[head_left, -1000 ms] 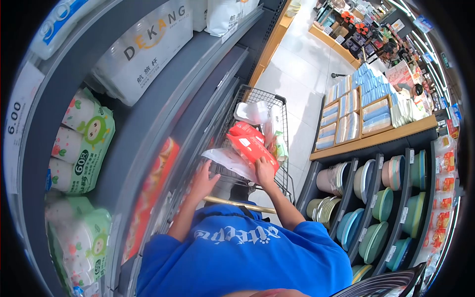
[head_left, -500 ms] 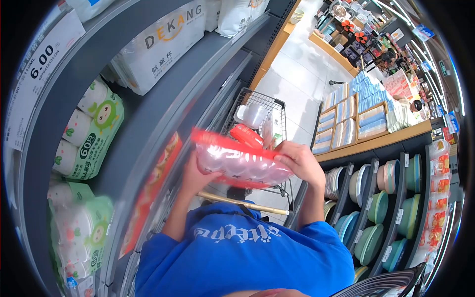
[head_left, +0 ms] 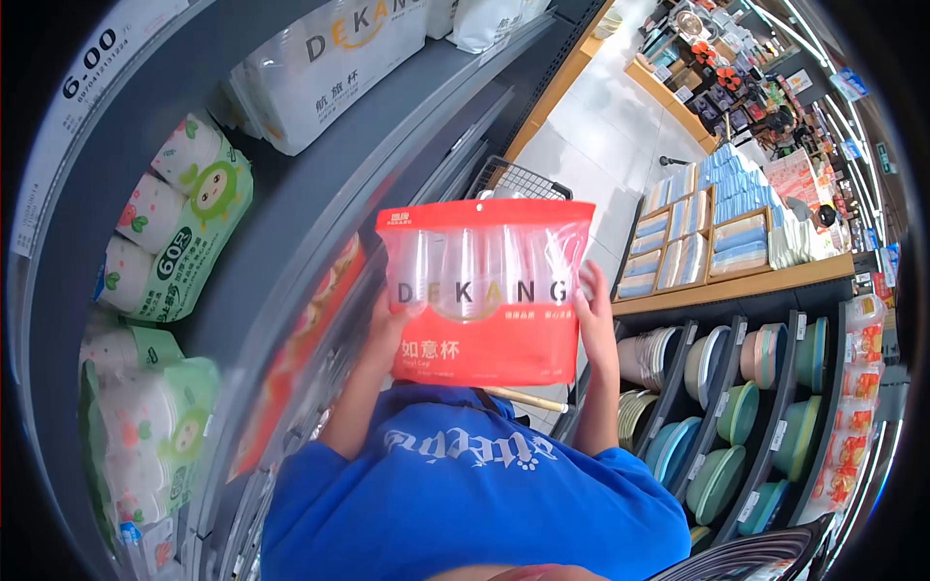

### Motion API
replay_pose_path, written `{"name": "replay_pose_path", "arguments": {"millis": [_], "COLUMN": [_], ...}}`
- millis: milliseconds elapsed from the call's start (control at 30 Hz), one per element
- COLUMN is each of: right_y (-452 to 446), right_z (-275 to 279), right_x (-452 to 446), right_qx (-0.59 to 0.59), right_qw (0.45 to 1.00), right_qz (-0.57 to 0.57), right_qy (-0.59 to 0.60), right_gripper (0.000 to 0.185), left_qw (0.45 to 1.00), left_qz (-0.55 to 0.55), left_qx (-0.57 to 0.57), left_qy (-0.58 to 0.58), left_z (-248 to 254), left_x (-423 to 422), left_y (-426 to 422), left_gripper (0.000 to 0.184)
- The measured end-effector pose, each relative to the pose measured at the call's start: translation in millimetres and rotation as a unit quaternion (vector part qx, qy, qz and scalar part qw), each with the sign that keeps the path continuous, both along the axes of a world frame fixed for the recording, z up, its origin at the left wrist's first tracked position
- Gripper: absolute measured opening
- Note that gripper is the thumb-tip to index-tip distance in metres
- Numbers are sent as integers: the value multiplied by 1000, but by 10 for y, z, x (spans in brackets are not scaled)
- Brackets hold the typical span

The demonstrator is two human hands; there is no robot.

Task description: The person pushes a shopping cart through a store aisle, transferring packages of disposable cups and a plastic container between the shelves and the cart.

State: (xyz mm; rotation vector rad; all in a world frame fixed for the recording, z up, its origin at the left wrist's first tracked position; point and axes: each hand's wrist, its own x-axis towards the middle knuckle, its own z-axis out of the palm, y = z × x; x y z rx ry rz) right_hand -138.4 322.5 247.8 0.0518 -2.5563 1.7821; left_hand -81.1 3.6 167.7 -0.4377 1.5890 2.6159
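A red and clear pack of plastic cups (head_left: 484, 353) is upright in front of my chest, its printed front facing me. My left hand (head_left: 387, 327) grips its left edge, thumb on the front and the other fingers hidden behind. At the right edge, my right hand (head_left: 598, 315) holds the side of the pack with its fingers pointing up. Several clear cups show through the upper window. Behind the pack stands a wire shopping cart (head_left: 528, 181), mostly covered by it.
Shelves on my left carry green-and-white packs of cups (head_left: 199, 208) and a white DEKANG pack (head_left: 329, 77). To the right are racks of bowls and basins (head_left: 717, 484). Folded towels (head_left: 731, 198) lie on a wooden display (head_left: 736, 278). A tiled aisle (head_left: 591, 116) runs ahead.
The pack has turned from lying tilted to upright, its front now facing me. My right hand has shifted from its top edge to its right side. The cart is more hidden.
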Motion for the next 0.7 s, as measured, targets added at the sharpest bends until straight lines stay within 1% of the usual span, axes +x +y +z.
{"name": "replay_pose_path", "arguments": {"millis": [67,100,200,300,500,600,700], "right_y": [5,-65,-123,-45,56,103,235], "right_z": [-45,-54,10,-53,8,-39,-129], "right_x": [89,156,191,173,192,197,179], "right_qx": [-88,-73,-147,-178,-215,-227,-219], "right_qw": [988,990,978,974,967,965,970], "right_qz": [79,46,35,25,19,15,74], "right_qy": [-100,-109,-141,-139,-135,-128,-77], "right_gripper": [65,66,66,64,66,68,74], "left_qw": [1000,1000,1000,999,992,990,987], "left_qz": [12,9,2,-17,-42,-61,-120], "left_qx": [9,-5,9,42,110,105,98], "left_qy": [-2,-6,-9,-30,-44,-67,-42], "left_z": [95,105,128,126,129,-17,-88], "left_x": [-36,-50,-83,-87,-114,-116,-111], "left_y": [45,43,18,19,95,67,13], "left_gripper": [61,62,60,57,53,54,59]}}
